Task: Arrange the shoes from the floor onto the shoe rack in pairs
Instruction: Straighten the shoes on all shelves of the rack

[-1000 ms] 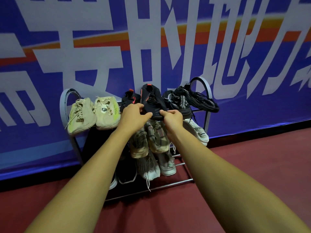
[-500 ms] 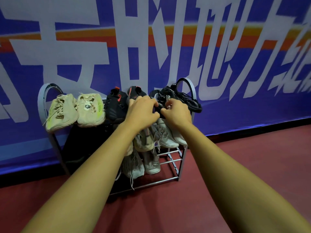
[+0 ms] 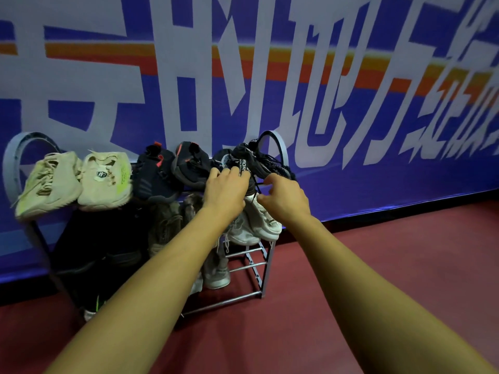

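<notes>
where knit black sneakers [image 3: 259,164] crowd the tubular rack [image 3: 266,268], left hand [image 3: 225,191] curled on one, right hand [image 3: 286,199] pinching its lace

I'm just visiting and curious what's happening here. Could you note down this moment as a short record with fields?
Setting: grey metal shoe rack on a red floor, against a blue banner wall
Top shelf, left to right: cream lace-up sneakers; black shoes with red tabs; black mesh sneakers
Lower shelves: white sneakers, others in shadow
Left hand: on the black mesh sneakers
Right hand: at their black lace
Floor: no shoes visible
</notes>
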{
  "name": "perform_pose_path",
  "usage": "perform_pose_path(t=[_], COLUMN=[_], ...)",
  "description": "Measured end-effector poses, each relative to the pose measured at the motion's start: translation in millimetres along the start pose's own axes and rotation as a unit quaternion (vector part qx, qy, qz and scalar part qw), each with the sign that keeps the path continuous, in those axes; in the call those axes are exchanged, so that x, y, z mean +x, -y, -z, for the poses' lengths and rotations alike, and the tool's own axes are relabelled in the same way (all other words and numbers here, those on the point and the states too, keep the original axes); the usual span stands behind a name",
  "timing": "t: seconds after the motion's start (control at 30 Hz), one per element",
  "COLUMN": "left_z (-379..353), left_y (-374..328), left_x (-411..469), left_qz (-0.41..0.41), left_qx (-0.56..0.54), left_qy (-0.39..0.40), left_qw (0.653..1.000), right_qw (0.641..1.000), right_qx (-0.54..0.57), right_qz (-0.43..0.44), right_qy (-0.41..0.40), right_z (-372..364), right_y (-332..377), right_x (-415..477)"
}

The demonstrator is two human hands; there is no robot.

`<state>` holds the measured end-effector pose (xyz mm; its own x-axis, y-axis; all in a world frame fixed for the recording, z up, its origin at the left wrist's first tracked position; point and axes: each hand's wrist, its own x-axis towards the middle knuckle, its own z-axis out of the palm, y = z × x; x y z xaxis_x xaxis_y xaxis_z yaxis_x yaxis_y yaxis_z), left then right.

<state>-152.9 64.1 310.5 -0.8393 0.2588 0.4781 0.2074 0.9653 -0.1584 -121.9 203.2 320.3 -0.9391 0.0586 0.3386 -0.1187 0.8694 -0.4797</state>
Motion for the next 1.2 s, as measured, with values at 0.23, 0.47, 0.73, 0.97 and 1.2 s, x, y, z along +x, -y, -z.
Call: perform_pose_path(t=[0.23, 0.47, 0.73, 0.97, 1.2], left_z=[-2, 33, 58, 83, 79], left_y=[-6, 33, 39, 38, 16], left_x=[6, 6, -4, -9, -20], left_qz=[0.063, 0.135, 0.122, 0.107, 0.106], left_qx=[-0.031, -0.191, -0.256, -0.262, -0.296], left_qy=[-0.044, -0.091, -0.155, -0.225, -0.210], left_qw=[0.997, 0.968, 0.946, 0.932, 0.926], right_qw=[1.000, 1.000, 0.997, 0.991, 0.965], right_qx=[0.006, 0.015, 0.050, 0.132, 0.259], right_qz=[-0.007, -0.023, -0.061, 0.001, 0.030], right_qy=[0.003, 0.000, -0.019, -0.003, -0.011], right_z=[0, -1, -10, -23, -35], right_y=[-5, -2, 9, 28, 53], right_x=[-2, -2, 7, 13, 13])
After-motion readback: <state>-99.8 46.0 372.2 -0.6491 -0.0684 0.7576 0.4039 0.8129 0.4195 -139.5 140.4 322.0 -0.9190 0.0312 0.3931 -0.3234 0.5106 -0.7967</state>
